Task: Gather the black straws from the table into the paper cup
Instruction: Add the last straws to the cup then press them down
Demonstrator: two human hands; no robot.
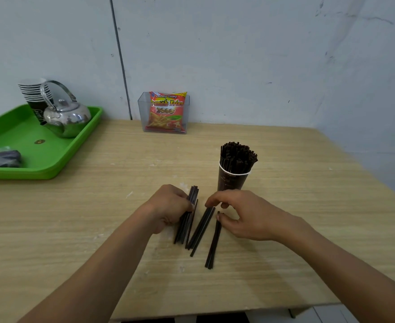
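A dark paper cup (229, 180) stands upright past the table's middle, packed with several black straws (237, 157) that stick out of its top. In front of it my left hand (170, 207) is closed around a bundle of black straws (188, 220) whose lower ends rest on the table. A second group of loose straws (201, 230) lies slanted just to the right of that bundle. My right hand (240, 214) hovers over the loose straws, thumb and fingers pinching the top of a thin pair of straws (214, 243) that lies on the wood.
A green tray (24, 136) at the far left carries a metal kettle (67, 116), a stack of paper cups (35, 94) and a dark wrapped bundle (1, 157). A clear box with a red snack packet (166, 113) stands against the wall. The table's front edge (215, 311) is near.
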